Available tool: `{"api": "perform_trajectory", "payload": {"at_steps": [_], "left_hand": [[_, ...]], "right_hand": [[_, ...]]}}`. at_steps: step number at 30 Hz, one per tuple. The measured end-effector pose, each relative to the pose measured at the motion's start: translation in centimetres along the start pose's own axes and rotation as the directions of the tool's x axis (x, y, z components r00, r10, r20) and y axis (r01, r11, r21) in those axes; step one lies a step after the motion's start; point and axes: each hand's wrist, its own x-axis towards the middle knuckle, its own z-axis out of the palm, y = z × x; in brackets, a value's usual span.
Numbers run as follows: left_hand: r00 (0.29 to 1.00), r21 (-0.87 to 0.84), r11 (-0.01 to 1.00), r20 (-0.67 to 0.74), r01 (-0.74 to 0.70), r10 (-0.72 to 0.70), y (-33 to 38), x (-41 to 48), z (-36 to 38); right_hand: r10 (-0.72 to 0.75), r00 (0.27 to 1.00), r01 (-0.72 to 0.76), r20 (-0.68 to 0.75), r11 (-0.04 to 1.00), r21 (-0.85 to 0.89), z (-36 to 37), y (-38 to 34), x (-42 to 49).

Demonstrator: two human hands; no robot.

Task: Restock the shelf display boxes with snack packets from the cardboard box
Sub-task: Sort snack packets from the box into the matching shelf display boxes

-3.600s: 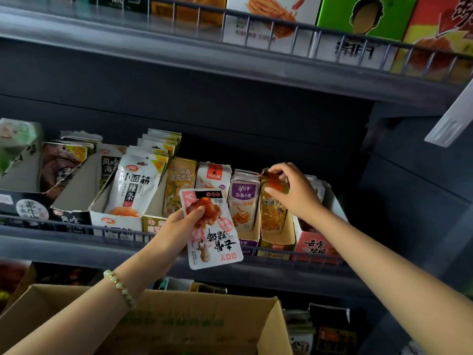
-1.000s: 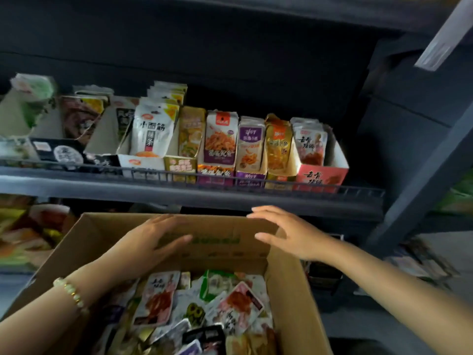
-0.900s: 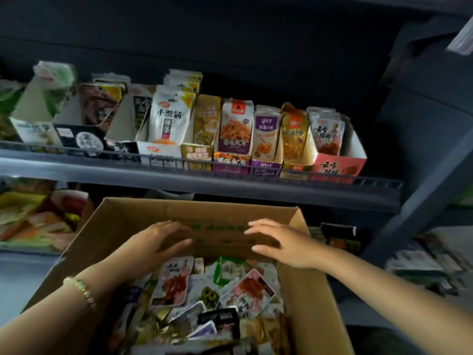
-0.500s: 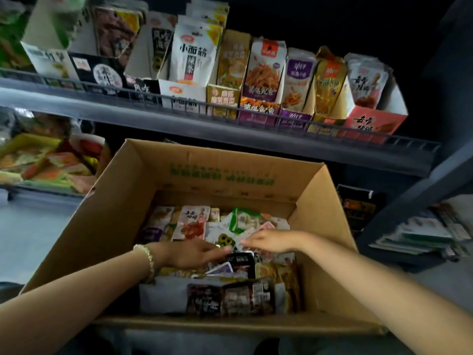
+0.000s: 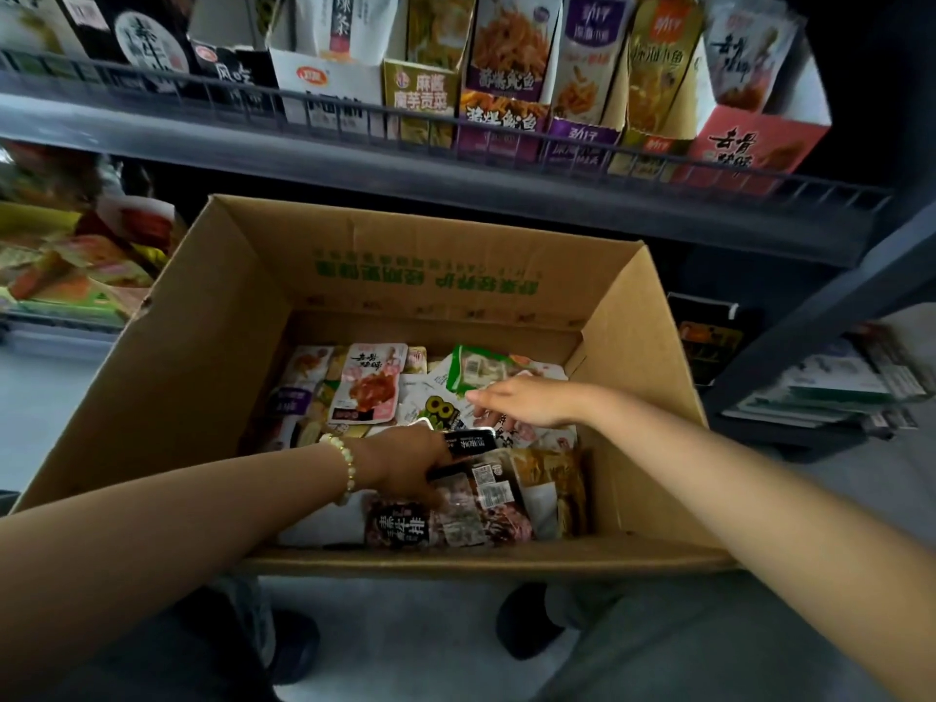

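An open cardboard box sits below the shelf, its bottom covered with mixed snack packets. Among them are a pink packet, a green packet and dark packets near the front. My left hand, with a bead bracelet on its wrist, reaches into the box and grips a small black packet. My right hand lies flat over the packets at the right, fingers straight and pointing left. On the shelf above stand display boxes: white, purple, pink.
A wire rail runs along the shelf's front edge. A lower shelf at the left holds colourful packets. At the right, a dark slanted upright and stacked papers. My shoes show on the grey floor below the box.
The view has tilted down and closer to the box. My left hand has closed round a black packet. My right hand has moved slightly to the right, still flat over the packets.
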Motion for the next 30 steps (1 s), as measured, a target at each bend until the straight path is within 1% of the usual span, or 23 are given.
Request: {"api": "perform_trajectory", "payload": {"at_steps": [4,7,9,10,12,15,18,19,20,21,22,23,24,25,26,27,28,29,30], "left_hand": [[0.999,-0.055,0.997,-0.012,0.046,-0.047,-1.0,-0.5,-0.1],[0.997,-0.09,0.994,-0.04,0.069,-0.073,-2.6,-1.1,-1.4],[0.99,-0.174,0.981,-0.093,0.089,-0.106,-3.9,-1.9,-2.6],[0.983,-0.244,0.966,-0.136,0.087,-0.123,-4.5,-2.3,-3.2],[0.955,-0.407,0.913,-0.256,0.036,-0.152,-4.8,-3.2,-4.7],[0.887,-0.631,0.772,-0.393,-0.07,-0.241,-4.1,-4.3,-6.7],[0.791,-0.7,0.686,-0.529,-0.201,-0.308,-3.1,-5.4,-8.9],[0.778,-0.733,0.639,-0.536,-0.236,-0.328,-2.9,-6.1,-9.8],[0.776,-0.782,0.561,-0.523,-0.272,-0.352,-2.9,-6.7,-10.5],[0.783,-0.838,0.443,-0.495,-0.317,-0.377,-3.1,-7.3,-11.1],[0.792,-0.884,0.283,-0.461,-0.372,-0.4,-3.3,-7.9,-11.5],[0.799,-0.897,0.124,-0.435,-0.424,-0.416,-3.6,-8.3,-11.6],[0.807,-0.885,0.008,-0.427,-0.465,-0.407,-3.6,-8.5,-11.5],[0.816,-0.872,-0.047,-0.436,-0.488,-0.381,-3.5,-8.3,-11.2],[0.82,-0.863,-0.078,-0.442,-0.499,-0.363,-3.0,-8.0,-10.8],[0.811,-0.852,-0.096,-0.447,-0.514,-0.377,-2.6,-7.5,-10.4],[0.786,-0.833,-0.112,-0.454,-0.541,-0.419,-2.1,-7.1,-10.1],[0.75,-0.801,-0.127,-0.474,-0.585,-0.461,-1.9,-6.8,-10.0],[0.715,-0.763,-0.145,-0.498,-0.63,-0.491,-1.8,-6.5,-10.1]], "right_hand": [[-0.009,1.0,0.009,-0.014,1.0,0.03,0.1,0.2,0.1],[-0.021,0.999,0.022,-0.028,0.998,0.053,-0.3,-0.3,-0.3],[-0.058,0.998,0.061,-0.026,0.99,0.13,-0.3,-0.9,-0.7],[-0.089,0.995,0.094,-0.036,0.979,0.178,-0.4,-1.2,-0.8],[-0.158,0.982,0.181,-0.108,0.948,0.261,-0.5,-1.4,-0.8],[-0.144,0.948,0.257,-0.282,0.87,0.421,-1.7,-1.1,-1.0],[-0.139,0.891,0.381,-0.433,0.748,0.544,-3.4,-1.7,-2.1],[-0.127,0.872,0.417,-0.473,0.701,0.579,-3.8,-2.0,-2.4],[-0.11,0.856,0.445,-0.506,0.657,0.609,-4.0,-2.3,-2.6],[-0.08,0.841,0.465,-0.535,0.609,0.642,-4.1,-2.6,-2.8],[-0.042,0.827,0.489,-0.561,0.545,0.681,-4.1,-2.9,-2.9],[-0.002,0.815,0.515,-0.58,0.463,0.722,-4.1,-3.3,-2.9],[0.042,0.805,0.535,-0.591,0.377,0.756,-4.1,-3.7,-2.7],[0.091,0.804,0.543,-0.588,0.292,0.787,-4.0,-4.0,-2.6],[0.138,0.81,0.536,-0.571,0.223,0.814,-3.9,-4.3,-2.4],[0.17,0.823,0.517,-0.542,0.168,0.839,-3.9,-4.5,-2.3],[0.178,0.839,0.497,-0.515,0.138,0.857,-3.8,-4.6,-2.2],[0.165,0.853,0.478,-0.495,0.135,0.868,-3.6,-4.6,-2.2],[0.146,0.857,0.472,-0.494,0.159,0.867,-3.5,-4.5,-2.1]]}}
